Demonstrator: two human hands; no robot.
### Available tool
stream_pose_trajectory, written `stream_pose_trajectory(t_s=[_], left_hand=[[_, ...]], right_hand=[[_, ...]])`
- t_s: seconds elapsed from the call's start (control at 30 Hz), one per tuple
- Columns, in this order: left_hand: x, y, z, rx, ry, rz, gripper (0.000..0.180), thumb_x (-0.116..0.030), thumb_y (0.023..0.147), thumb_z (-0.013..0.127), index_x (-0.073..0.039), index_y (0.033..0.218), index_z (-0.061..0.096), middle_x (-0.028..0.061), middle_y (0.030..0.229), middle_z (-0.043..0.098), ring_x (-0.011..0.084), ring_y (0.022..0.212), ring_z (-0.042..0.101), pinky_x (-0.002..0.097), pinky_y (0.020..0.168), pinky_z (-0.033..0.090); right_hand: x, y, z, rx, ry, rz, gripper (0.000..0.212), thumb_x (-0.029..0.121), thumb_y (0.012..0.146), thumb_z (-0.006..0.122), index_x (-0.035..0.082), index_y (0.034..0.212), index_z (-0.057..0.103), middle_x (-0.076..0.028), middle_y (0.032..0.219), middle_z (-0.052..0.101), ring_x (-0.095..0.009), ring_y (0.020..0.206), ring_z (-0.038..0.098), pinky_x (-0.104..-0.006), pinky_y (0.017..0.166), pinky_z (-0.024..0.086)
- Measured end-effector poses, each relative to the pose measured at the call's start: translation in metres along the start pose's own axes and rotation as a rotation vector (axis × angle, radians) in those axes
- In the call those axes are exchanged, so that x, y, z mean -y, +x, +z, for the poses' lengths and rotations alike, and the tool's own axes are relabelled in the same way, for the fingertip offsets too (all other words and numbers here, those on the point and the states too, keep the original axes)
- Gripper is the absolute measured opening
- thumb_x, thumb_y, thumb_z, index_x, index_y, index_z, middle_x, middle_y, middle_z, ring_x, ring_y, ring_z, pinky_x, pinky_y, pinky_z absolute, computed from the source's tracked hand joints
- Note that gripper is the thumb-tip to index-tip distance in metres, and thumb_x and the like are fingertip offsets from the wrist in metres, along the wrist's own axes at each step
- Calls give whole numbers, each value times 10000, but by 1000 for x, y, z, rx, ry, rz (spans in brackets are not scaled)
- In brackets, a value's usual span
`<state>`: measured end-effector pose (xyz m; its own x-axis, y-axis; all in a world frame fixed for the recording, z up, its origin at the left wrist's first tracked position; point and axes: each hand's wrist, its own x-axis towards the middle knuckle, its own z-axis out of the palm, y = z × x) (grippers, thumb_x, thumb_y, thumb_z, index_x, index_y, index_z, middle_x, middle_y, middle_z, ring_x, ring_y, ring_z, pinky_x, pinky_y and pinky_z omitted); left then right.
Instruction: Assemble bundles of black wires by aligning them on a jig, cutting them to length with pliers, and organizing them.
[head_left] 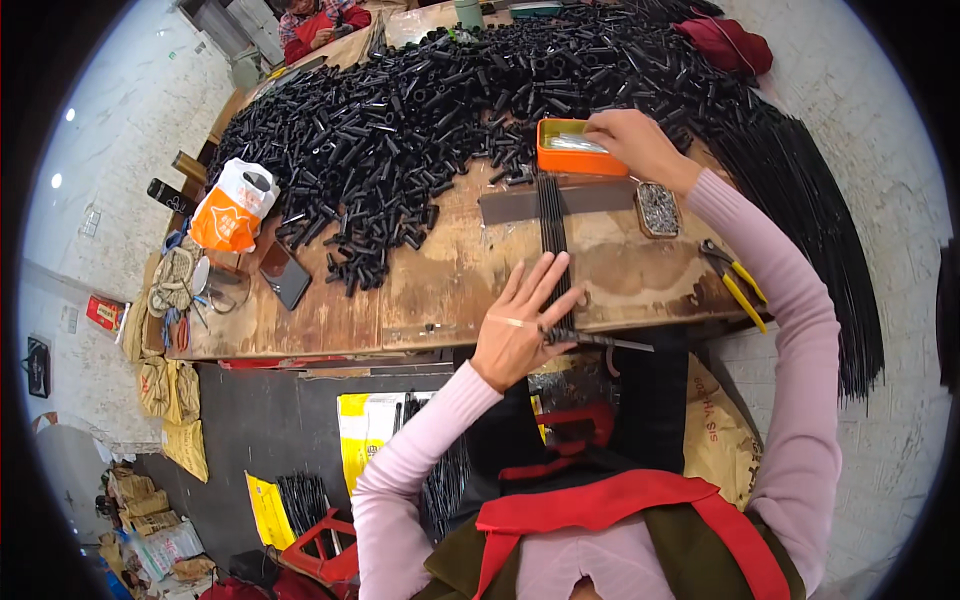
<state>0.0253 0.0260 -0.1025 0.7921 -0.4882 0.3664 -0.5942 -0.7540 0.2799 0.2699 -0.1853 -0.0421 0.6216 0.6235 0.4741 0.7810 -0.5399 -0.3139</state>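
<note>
My left hand [515, 335] lies palm down with its fingers spread over the near end of a row of thin black rods [551, 215] on the wooden table. Close under its thumb side, a dark thin piece with a pale narrow end [615, 343] sticks out to the right past the table edge; whether the thumb grips it is unclear. My right hand [630, 140] dips into an orange rectangular box [585, 163], its fingers pinched together at the right part of the rim. Clear or silvery material [570, 143] lies inside; whatever the fingertips hold is hidden.
A tin of small metal pieces [658, 210] and yellow-handled pliers [738, 283] lie to the right. Black tubes [400, 130] heap across the back; long black rods [800, 200] hang off the right side. Left are a phone [285, 275] and a plastic bag [235, 205]. Another person [315, 25] sits far left.
</note>
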Motion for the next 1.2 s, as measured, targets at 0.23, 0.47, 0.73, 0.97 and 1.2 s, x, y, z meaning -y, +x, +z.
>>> stream_pose_trajectory(t_s=[0.23, 0.47, 0.73, 0.97, 1.2], left_hand=[[11, 10, 2, 103, 74, -9, 792, 28, 736, 560, -270, 1460, 445, 157, 1589, 258, 329, 1468, 262, 507, 1174, 246], [11, 13, -5, 130, 55, -24, 799, 56, 722, 539, -249, 1455, 453, 165, 1586, 258, 322, 1479, 237, 499, 1184, 229], [12, 13, -2, 120, 26, -25, 796, 63, 717, 530, -240, 1450, 460, 169, 1586, 256, 329, 1476, 241, 496, 1184, 229], [11, 12, -3, 109, 2, -20, 797, 74, 713, 524, -229, 1447, 463, 177, 1583, 258, 339, 1472, 249, 498, 1182, 235], [12, 12, -4, 107, -12, -15, 790, 72, 716, 524, -226, 1445, 464, 179, 1585, 251, 344, 1471, 249, 499, 1180, 235]], right_hand=[[-34, 34, 33, 265, -290, 152, 177, 95, 801, 635, -1, 919, 725, -237, 882, 685, -396, 835, 681, -450, 754, 542], [9, 6, 10, 10, -95, 29, 182, 81, 839, 619, 12, 988, 698, -171, 861, 649, -354, 821, 653, -432, 733, 531], [34, -40, 24, 169, -150, -110, 425, 25, 813, 609, 60, 1237, 608, -123, 940, 590, -327, 844, 632, -425, 750, 520], [31, -43, 20, 232, -161, -66, 454, 20, 812, 588, 69, 1263, 605, -133, 939, 589, -332, 837, 628, -427, 760, 523], [34, -39, 21, 256, -192, -67, 435, 36, 816, 593, 58, 1250, 606, -132, 946, 592, -329, 843, 629, -428, 758, 523]])
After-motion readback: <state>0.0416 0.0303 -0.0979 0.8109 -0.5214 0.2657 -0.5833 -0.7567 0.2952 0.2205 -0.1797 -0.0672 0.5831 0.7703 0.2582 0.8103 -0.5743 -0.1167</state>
